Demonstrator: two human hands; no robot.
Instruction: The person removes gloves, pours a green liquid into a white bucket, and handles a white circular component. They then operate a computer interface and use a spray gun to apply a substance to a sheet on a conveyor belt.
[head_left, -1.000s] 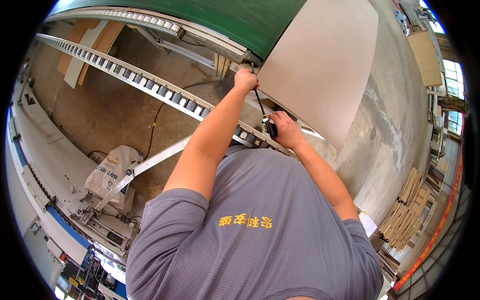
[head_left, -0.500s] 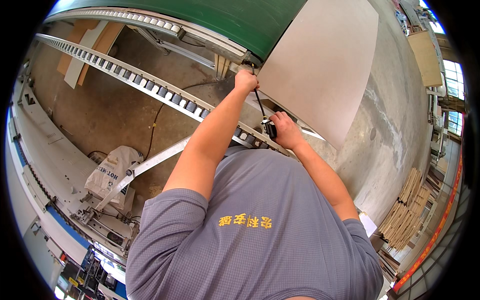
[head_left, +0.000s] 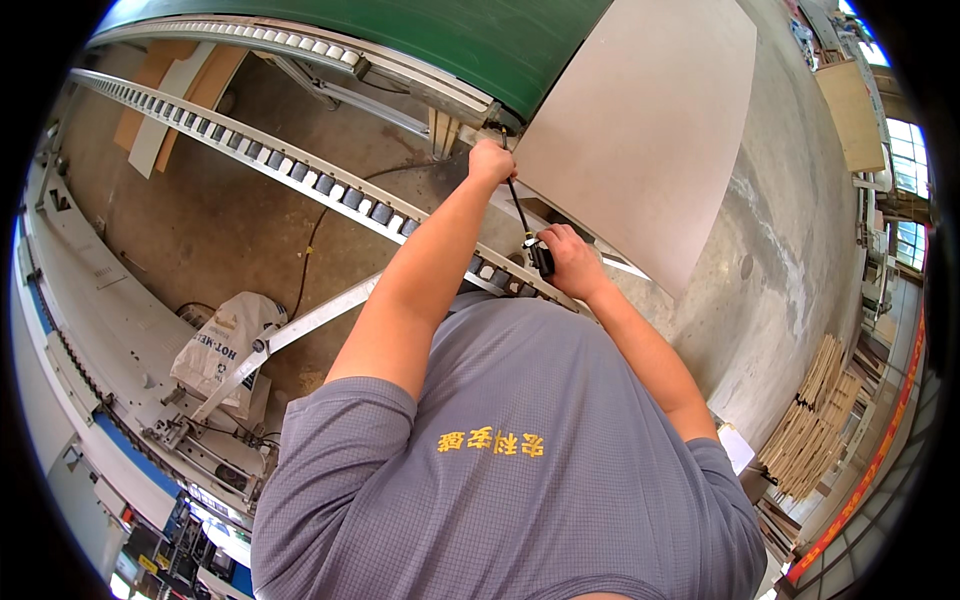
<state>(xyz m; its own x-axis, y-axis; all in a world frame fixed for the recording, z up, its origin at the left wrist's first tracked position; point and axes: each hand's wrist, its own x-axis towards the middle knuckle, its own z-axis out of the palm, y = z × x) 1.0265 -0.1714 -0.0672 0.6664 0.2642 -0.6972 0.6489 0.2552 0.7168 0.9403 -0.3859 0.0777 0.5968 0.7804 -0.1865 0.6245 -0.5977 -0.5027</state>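
Observation:
Near the green belt's corner, my left hand (head_left: 490, 162) is closed round a thin black cable-like cord (head_left: 519, 207). The cord runs almost straight from above this hand down to a small black block-shaped part (head_left: 541, 258) with a bright metal piece beside it. My right hand (head_left: 571, 263) has its fingers curled against that block from the right, gripping it. The block sits over the near end of a roller rail (head_left: 345, 197) with black and white rollers. Its far side and my right fingertips are partly hidden.
Beyond my hands lies a green conveyor belt (head_left: 430, 50), with a large pale board (head_left: 640, 130) to its right. A metal brace (head_left: 325, 312) and a white sack (head_left: 228, 340) are at the left. Wooden strips (head_left: 812, 420) are stacked at the right.

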